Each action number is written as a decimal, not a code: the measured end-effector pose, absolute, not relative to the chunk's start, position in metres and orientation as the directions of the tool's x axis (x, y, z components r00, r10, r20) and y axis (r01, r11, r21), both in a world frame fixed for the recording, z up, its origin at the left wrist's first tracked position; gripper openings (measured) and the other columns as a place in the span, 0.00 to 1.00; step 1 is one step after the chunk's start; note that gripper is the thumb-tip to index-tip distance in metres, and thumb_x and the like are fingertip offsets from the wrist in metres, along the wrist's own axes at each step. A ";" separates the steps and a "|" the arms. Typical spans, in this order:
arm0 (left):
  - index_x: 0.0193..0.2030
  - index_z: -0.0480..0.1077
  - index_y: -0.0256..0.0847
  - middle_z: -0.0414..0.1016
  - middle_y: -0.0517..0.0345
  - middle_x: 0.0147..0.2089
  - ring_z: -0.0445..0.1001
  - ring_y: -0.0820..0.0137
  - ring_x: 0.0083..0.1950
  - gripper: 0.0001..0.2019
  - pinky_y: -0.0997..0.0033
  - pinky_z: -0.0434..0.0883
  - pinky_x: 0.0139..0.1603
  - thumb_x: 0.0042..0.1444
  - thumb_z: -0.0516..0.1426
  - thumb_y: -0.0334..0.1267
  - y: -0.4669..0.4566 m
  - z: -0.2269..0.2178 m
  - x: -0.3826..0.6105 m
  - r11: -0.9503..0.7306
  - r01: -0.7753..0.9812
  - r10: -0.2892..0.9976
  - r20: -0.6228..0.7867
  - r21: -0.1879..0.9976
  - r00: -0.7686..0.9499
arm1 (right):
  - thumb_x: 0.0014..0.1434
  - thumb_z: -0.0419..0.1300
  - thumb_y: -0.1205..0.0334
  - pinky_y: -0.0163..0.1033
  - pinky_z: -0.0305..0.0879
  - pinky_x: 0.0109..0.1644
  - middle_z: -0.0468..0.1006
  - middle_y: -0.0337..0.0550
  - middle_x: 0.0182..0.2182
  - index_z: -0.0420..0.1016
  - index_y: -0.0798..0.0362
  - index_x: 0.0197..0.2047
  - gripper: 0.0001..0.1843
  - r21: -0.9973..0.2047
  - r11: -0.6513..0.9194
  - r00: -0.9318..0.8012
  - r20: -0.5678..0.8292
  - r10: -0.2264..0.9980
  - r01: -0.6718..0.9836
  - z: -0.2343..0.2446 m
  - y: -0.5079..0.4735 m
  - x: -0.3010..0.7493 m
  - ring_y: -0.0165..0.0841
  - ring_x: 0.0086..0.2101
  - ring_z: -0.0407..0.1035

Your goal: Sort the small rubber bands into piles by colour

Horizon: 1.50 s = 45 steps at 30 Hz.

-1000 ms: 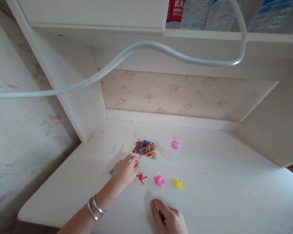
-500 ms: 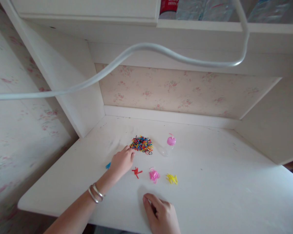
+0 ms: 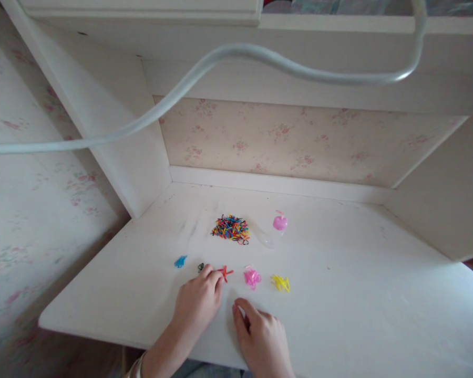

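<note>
Bracelet (image 3: 135, 366): on the wrist behind the left grip, at the lower picture edge; two silver bracelets were in full view half a second ago.
Right grip (image 3: 260, 335): resting low over the near part of the tabletop (image 3: 358, 299); fingers curled, thumb tip brought up to the bent forefinger; whether anything small is pinched there cannot be told. Pose matches the earlier frame.
Left grip (image 3: 199, 295): ahead and to the left of the right grip. Drawn back from the edge of the mixed pile, where it was half a second ago, to the red bands. Fingers bent and bunched, tips at the left end of the red bands; exact opening, and any hold on a band, cannot be told.
Yellow bands (image 3: 280, 283): ahead and slightly right of the right grip.
Pink bands (image 3: 252, 277): directly ahead of the right grip, between the yellow and red groups.
Red bands (image 3: 225, 273): at the left grip's fingertips, extending to their right.
Black bands (image 3: 201, 267): just beyond the left grip's knuckles; now exposed, previously covered by the hand.
Blue bands (image 3: 180, 261): ahead and left of the left grip; now fully uncovered, previously partly hidden.
Mixed pile (image 3: 230, 228): well ahead of the left grip, slightly right; multicoloured bands.
Container (image 3: 280, 223): far ahead of the right grip, right of the mixed pile; pink lid, clear body hard to distinguish.
</note>
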<state>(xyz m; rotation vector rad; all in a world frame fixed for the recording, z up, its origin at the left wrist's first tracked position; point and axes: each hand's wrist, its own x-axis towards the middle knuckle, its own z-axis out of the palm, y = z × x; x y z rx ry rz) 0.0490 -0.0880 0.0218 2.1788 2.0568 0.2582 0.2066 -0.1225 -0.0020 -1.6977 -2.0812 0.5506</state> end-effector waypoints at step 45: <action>0.47 0.70 0.48 0.72 0.56 0.45 0.76 0.70 0.38 0.14 0.73 0.67 0.34 0.64 0.45 0.36 -0.076 0.016 0.037 -0.057 0.965 0.995 -0.062 0.255 0.075 | 0.62 0.49 0.69 0.35 0.62 0.29 0.78 0.45 0.27 0.72 0.48 0.42 0.13 -0.168 0.171 -0.178 -0.028 0.984 0.971 0.021 -0.064 0.169 0.39 0.29 0.76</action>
